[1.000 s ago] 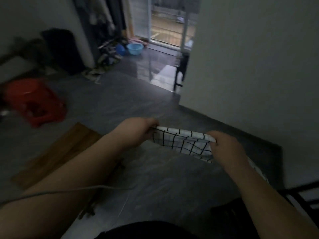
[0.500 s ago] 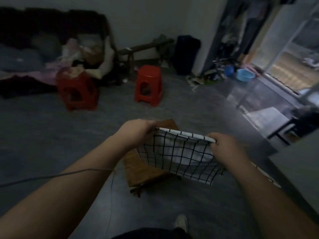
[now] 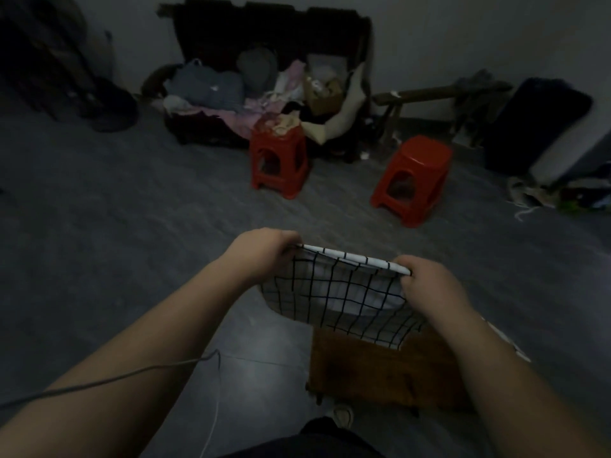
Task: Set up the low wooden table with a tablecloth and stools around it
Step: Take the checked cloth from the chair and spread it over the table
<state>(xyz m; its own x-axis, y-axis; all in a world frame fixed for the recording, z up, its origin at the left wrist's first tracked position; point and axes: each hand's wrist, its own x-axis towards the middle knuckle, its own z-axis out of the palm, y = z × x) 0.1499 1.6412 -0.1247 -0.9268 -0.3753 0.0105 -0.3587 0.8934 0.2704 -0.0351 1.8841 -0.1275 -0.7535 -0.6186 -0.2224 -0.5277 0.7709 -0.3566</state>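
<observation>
A white tablecloth with a black grid pattern (image 3: 340, 292) hangs folded in mid-frame, its top edge pinched between the left hand (image 3: 264, 251) and the right hand (image 3: 426, 279), both closed on the fabric. Just below it, at lower right, stands the low brown wooden table (image 3: 380, 368), partly hidden by the cloth and right forearm. Two red plastic stools (image 3: 279, 160) (image 3: 413, 180) stand well apart from the table on the grey floor (image 3: 132, 242), in the upper middle before a dark sofa piled with clothes (image 3: 231, 90).

No text, label, brand or number legible anywhere I look. The cloth (image 3: 344, 292) in my grip at 6 o'clock carries only a plain grid pattern.
</observation>
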